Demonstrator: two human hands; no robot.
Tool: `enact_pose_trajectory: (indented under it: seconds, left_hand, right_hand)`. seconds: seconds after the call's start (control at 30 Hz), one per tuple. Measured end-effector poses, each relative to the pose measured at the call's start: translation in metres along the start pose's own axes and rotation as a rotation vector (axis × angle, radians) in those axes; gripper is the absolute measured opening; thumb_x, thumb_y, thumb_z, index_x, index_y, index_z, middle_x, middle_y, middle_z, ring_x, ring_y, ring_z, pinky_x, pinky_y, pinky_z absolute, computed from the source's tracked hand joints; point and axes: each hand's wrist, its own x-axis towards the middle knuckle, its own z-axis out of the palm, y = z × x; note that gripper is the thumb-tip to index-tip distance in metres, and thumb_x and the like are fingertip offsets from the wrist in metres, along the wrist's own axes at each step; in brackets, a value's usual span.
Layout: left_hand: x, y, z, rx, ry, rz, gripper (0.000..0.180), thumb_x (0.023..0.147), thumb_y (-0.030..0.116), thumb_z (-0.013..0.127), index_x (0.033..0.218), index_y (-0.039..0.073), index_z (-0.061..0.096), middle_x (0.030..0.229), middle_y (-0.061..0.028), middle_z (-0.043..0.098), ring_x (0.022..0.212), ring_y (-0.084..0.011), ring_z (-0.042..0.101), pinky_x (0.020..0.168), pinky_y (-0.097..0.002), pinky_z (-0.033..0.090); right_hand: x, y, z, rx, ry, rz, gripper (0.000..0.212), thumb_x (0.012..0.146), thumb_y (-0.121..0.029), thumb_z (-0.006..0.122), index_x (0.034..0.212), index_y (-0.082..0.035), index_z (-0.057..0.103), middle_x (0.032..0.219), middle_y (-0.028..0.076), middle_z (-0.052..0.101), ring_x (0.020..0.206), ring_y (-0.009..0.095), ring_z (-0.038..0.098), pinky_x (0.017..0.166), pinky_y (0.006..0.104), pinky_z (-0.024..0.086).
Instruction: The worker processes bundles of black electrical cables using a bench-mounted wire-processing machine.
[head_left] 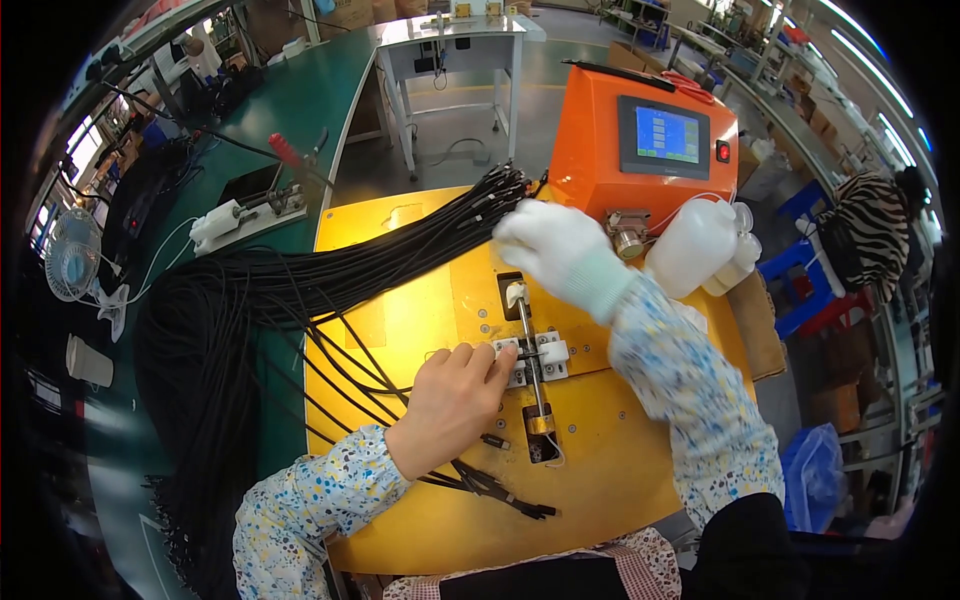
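On the yellow metal work plate (pixel 590 450), my bare left hand (pixel 452 402) is closed at a small white clamp fixture (pixel 553 352), its fingertips at the near block. A black cable (pixel 372 372) runs in under that hand and seems to be pinched there. Across the fixture lies a metal rod (pixel 531 365). Higher up, my right hand (pixel 560 250), in a white knit glove, is curled closed beside the metal-tipped ends of a thick bundle of black cables (pixel 400 253). Whatever its fingers hold is hidden. A few loose cable ends (pixel 500 487) lie below my left hand.
An orange machine (pixel 640 140) with a touchscreen stands at the back right, white plastic bottles (pixel 692 248) beside it. On the green table (pixel 290 100) to the left are a toggle clamp (pixel 290 155), a small fan (pixel 75 258) and a paper cup (pixel 88 362). The cable bundle drapes over the table.
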Motion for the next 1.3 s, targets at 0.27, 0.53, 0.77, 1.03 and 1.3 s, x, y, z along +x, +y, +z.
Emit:
enact_pose_trajectory:
  seconds: [0.27,0.53,0.77,1.03,1.3]
  left_hand:
    - [0.003,0.002,0.0,0.016,0.021,0.036,0.036,0.074,0.007,0.06,0.11,0.0,0.063,0.074,-0.0039,0.047,0.066,-0.0172,0.051,0.057,-0.0297,0.04]
    - [-0.001,-0.003,0.002,-0.012,0.031,0.042,0.037,0.073,0.008,0.061,0.108,-0.001,0.062,0.075,-0.0047,0.049,0.069,-0.0188,0.052,0.059,-0.0308,0.041]
    - [0.0,-0.018,0.005,-0.288,0.058,-0.072,0.036,0.072,0.003,0.068,0.108,0.003,0.062,0.085,-0.0076,0.056,0.072,-0.0254,0.054,0.068,-0.0349,0.046]
    - [0.004,-0.025,0.007,-0.371,-0.036,-0.095,0.025,0.073,0.0,0.062,0.099,0.003,0.06,0.089,-0.009,0.056,0.09,-0.027,0.053,0.084,-0.0366,0.041]
    - [0.012,-0.006,-0.06,-0.555,-0.165,-0.021,0.029,0.074,0.003,0.07,0.101,0.004,0.06,0.116,-0.0129,0.054,0.11,-0.034,0.049,0.098,-0.0429,0.038]
  right_hand:
    - [0.087,0.001,0.041,-0.519,-0.413,-0.199,0.013,0.083,-0.017,0.064,0.093,-0.013,0.071,0.099,0.004,0.065,0.099,0.022,0.061,0.084,0.0342,0.05]
    - [0.085,-0.002,0.038,-0.553,-0.127,-0.421,0.009,0.079,-0.012,0.062,0.087,-0.01,0.066,0.087,0.005,0.066,0.091,0.022,0.063,0.078,0.0329,0.05]
    - [0.056,-0.043,-0.039,-0.398,0.227,-0.404,0.011,0.078,-0.014,0.062,0.086,-0.011,0.055,0.073,0.003,0.058,0.071,0.024,0.062,0.063,0.0339,0.05]
    - [-0.012,-0.028,-0.048,-0.34,0.137,-0.197,0.017,0.079,-0.011,0.063,0.096,-0.01,0.062,0.075,0.004,0.058,0.074,0.025,0.062,0.065,0.0369,0.051]
    - [-0.065,-0.033,-0.042,0.4,-0.075,0.164,0.014,0.074,-0.009,0.073,0.084,-0.003,0.065,0.075,0.01,0.063,0.068,0.025,0.063,0.063,0.0341,0.049]
